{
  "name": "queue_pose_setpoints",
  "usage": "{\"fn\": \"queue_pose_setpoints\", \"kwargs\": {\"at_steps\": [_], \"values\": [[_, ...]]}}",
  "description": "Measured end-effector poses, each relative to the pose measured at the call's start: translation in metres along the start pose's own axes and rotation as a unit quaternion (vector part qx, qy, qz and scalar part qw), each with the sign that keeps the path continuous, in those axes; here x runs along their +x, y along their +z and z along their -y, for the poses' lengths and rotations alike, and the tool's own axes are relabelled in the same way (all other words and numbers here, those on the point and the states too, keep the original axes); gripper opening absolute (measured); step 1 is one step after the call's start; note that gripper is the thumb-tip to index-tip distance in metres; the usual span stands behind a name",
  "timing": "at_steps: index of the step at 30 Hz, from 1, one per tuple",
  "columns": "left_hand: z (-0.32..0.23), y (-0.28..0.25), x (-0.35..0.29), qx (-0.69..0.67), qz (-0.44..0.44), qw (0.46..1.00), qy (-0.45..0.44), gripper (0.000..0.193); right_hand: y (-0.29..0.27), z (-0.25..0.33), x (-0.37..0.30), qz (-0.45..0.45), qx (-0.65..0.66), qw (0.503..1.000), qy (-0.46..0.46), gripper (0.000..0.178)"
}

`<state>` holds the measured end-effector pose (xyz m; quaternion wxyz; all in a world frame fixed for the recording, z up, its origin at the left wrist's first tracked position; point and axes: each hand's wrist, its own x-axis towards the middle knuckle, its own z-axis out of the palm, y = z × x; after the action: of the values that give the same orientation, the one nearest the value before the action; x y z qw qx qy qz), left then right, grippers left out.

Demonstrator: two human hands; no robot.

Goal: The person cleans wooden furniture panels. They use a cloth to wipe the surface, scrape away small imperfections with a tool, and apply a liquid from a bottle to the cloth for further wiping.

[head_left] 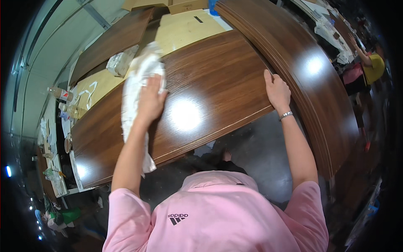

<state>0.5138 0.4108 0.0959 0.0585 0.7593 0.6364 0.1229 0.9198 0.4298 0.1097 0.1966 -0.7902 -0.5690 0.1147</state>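
A glossy dark brown wood-grain panel lies across the worktable in front of me. My left hand presses a crumpled white cloth against the panel's upper face, fingers laid over it. The cloth's far end is blurred, and its near end hangs past the panel's front edge. My right hand is closed on the panel's right end, thumb on top; the fingertips below the edge are hidden.
On the right stands a stack of similar brown panels. Behind lie another brown panel, a wrapped white bundle and a yellowish board. Bottles stand at the far left. A person in yellow is at the far right.
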Motion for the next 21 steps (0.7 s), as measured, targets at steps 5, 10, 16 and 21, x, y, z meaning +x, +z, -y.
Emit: {"fn": "queue_pose_setpoints", "kwargs": {"at_steps": [5,10,16,21], "values": [[-0.092,0.020,0.036,-0.056,-0.005,0.993,0.103,0.067,-0.005,0.008,0.002,0.008,0.060,0.998,0.024,0.077],[-0.241,0.041,-0.022,-0.111,0.054,0.918,0.378,0.062,0.002,-0.015,0.016,0.016,0.181,0.980,0.083,0.086],[-0.204,0.026,-0.016,-0.296,0.093,0.916,0.256,0.056,-0.006,-0.006,0.011,0.015,0.174,0.978,0.115,0.080],[-0.236,0.034,-0.006,-0.066,0.049,0.932,0.352,0.065,-0.003,-0.005,0.009,0.009,0.145,0.988,0.053,0.076]]}}
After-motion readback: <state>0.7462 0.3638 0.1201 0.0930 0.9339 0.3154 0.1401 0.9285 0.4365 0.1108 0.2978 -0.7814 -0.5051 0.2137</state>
